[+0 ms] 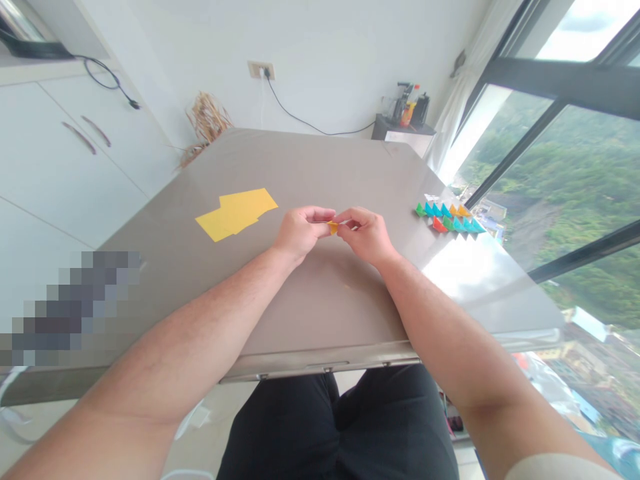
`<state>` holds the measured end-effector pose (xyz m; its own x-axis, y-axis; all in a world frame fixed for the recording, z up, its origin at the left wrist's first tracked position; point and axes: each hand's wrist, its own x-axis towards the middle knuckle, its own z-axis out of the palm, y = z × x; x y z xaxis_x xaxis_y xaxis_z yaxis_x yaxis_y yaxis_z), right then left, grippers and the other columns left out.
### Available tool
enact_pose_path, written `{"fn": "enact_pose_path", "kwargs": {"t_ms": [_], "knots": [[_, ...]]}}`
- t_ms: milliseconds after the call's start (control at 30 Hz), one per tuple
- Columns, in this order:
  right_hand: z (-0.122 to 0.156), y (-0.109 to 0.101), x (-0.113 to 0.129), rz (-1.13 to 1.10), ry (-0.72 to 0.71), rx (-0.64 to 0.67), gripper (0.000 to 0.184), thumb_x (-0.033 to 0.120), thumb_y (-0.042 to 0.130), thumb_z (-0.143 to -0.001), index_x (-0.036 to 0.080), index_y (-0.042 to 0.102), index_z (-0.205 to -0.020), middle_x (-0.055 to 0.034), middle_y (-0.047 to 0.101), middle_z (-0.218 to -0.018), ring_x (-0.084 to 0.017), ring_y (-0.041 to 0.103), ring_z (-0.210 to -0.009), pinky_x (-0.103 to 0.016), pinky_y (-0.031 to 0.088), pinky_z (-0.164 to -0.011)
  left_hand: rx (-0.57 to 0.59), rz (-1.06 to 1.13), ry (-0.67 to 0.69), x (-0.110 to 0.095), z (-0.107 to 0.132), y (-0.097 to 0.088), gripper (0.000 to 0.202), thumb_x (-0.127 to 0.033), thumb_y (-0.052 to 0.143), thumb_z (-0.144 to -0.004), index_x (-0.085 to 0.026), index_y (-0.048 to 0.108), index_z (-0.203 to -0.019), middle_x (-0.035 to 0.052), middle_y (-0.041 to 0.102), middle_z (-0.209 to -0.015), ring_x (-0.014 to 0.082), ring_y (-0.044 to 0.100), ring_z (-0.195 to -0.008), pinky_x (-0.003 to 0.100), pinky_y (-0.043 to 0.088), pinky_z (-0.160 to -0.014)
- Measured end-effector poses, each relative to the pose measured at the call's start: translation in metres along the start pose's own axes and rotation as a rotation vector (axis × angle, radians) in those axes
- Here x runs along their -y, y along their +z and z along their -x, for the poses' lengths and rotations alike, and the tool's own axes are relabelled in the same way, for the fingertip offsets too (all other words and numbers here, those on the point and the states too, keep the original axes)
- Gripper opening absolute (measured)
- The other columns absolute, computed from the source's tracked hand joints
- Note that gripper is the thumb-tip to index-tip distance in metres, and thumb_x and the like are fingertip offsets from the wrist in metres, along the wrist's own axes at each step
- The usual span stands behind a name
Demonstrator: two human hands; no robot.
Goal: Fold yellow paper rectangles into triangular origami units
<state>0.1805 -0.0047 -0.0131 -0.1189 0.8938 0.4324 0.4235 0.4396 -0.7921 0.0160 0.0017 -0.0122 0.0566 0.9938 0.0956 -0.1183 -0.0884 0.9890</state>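
Between my two hands is a small folded piece of yellow-orange paper [333, 228], mostly covered by fingers. My left hand [306, 232] pinches its left side, and my right hand [365, 231] pinches the right side; both hands are closed, fingertips nearly meeting above the table. Flat yellow paper sheets [237, 212] lie overlapping to the left of my left hand. Over to the right stand small folded paper boats [443, 225] in two rows, coloured green, blue, orange and red.
The grey table [320, 300] has its front edge just before my lap. Large windows [560, 167] run along the right. At the back right, bottles [410, 107] stand on a small dark cabinet [400, 127]. Dried stalks [206, 123] lean beyond the far left corner. A blurred-out patch [75, 307] covers something at left.
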Motion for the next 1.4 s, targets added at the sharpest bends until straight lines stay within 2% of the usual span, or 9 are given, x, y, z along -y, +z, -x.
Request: {"fn": "enact_pose_path", "kwargs": {"t_ms": [233, 500, 633, 767, 933, 1100, 1200, 1300, 1400], "knots": [[0.001, 0.0, 0.005, -0.009, 0.028, 0.003, 0.013, 0.021, 0.062, -0.077, 0.022, 0.072, -0.084, 0.0, 0.074, -0.085, -0.014, 0.064, -0.07, -0.029, 0.05, -0.068, 0.02, 0.014, -0.019, -0.003, 0.001, 0.0, 0.031, -0.017, 0.082, -0.058, -0.016, 0.077, -0.089, 0.0066, 0.078, -0.094, 0.0239, 0.072, -0.095, 0.046, 0.057, -0.097], [-0.001, 0.001, -0.002, 0.051, 0.042, -0.078, 0.011, 0.026, 0.063, -0.078, 0.023, 0.071, -0.085, -0.0001, 0.073, -0.083, -0.016, 0.064, -0.071, -0.03, 0.05, -0.068, 0.053, -0.064, -0.008, -0.006, 0.004, 0.002, 0.03, -0.022, 0.085, -0.062, -0.017, 0.079, -0.091, 0.0079, 0.078, -0.094, 0.0244, 0.072, -0.095, 0.046, 0.056, -0.097], [0.0, 0.001, -0.001, 0.085, -0.047, -0.149, 0.013, 0.022, 0.061, -0.08, 0.024, 0.072, -0.087, -0.0021, 0.071, -0.093, -0.015, 0.061, -0.071, -0.03, 0.05, -0.07, -0.015, 0.058, -0.041, -0.005, 0.0, -0.001, 0.031, -0.027, 0.088, -0.06, -0.016, 0.077, -0.087, 0.0082, 0.077, -0.093, 0.0239, 0.073, -0.094, 0.046, 0.057, -0.098], [0.002, 0.003, -0.004, 0.152, -0.146, -0.072, 0.016, 0.02, 0.06, -0.083, 0.025, 0.075, -0.087, -0.0028, 0.066, -0.092, -0.013, 0.054, -0.067, -0.03, 0.048, -0.068, -0.019, 0.107, -0.075, -0.006, -0.003, -0.004, 0.027, -0.028, 0.086, -0.064, -0.016, 0.078, -0.086, 0.0087, 0.077, -0.092, 0.0229, 0.074, -0.09, 0.045, 0.057, -0.097], [0.001, 0.005, -0.007, 0.116, -0.157, -0.039, 0.012, 0.024, 0.065, -0.085, 0.025, 0.077, -0.087, -0.0025, 0.065, -0.09, -0.013, 0.053, -0.067, -0.03, 0.046, -0.068, 0.066, 0.079, -0.12, -0.008, -0.003, -0.006, 0.025, -0.03, 0.082, -0.069, -0.016, 0.078, -0.09, 0.009, 0.077, -0.089, 0.0216, 0.073, -0.086, 0.043, 0.059, -0.092], [0.0, 0.003, 0.0, 0.071, -0.043, -0.086, 0.011, 0.029, 0.067, -0.084, 0.023, 0.074, -0.079, -0.0015, 0.063, -0.081, -0.014, 0.055, -0.068, -0.03, 0.047, -0.068, 0.24, -0.058, 0.004, -0.01, -0.001, -0.011, 0.04, -0.035, 0.078, -0.076, -0.023, 0.075, -0.115, 0.0051, 0.077, -0.089, 0.02, 0.074, -0.08, 0.044, 0.06, -0.088], [0.0, 0.001, 0.004, 0.035, -0.004, -0.065, 0.014, 0.033, 0.071, -0.081, 0.022, 0.071, -0.073, -0.0008, 0.063, -0.077, -0.013, 0.053, -0.067, -0.029, 0.045, -0.065, 0.299, -0.142, 0.052, -0.011, -0.002, -0.015, 0.033, -0.038, 0.081, -0.075, -0.021, 0.074, -0.103, 0.0049, 0.076, -0.083, 0.0205, 0.074, -0.078, 0.045, 0.06, -0.086], [0.001, -0.002, 0.007, -0.046, 0.049, 0.052, 0.014, 0.036, 0.075, -0.077, 0.022, 0.073, -0.077, 0.0009, 0.061, -0.071, -0.012, 0.049, -0.063, -0.028, 0.042, -0.06, 0.307, -0.145, 0.057, -0.011, -0.006, -0.02, 0.027, -0.04, 0.082, -0.075, -0.021, 0.071, -0.091, 0.0042, 0.074, -0.075, 0.0206, 0.073, -0.074, 0.045, 0.06, -0.083], [0.001, -0.005, 0.01, -0.136, 0.102, 0.167, 0.017, 0.037, 0.077, -0.076, 0.022, 0.075, -0.085, 0.0035, 0.055, -0.062, -0.011, 0.044, -0.057, -0.027, 0.038, -0.054, 0.357, -0.104, -0.004, -0.012, -0.009, -0.025, 0.027, -0.04, 0.082, -0.074, -0.021, 0.069, -0.088, 0.0049, 0.074, -0.077, 0.0213, 0.072, -0.073, 0.046, 0.06, -0.08]]}}
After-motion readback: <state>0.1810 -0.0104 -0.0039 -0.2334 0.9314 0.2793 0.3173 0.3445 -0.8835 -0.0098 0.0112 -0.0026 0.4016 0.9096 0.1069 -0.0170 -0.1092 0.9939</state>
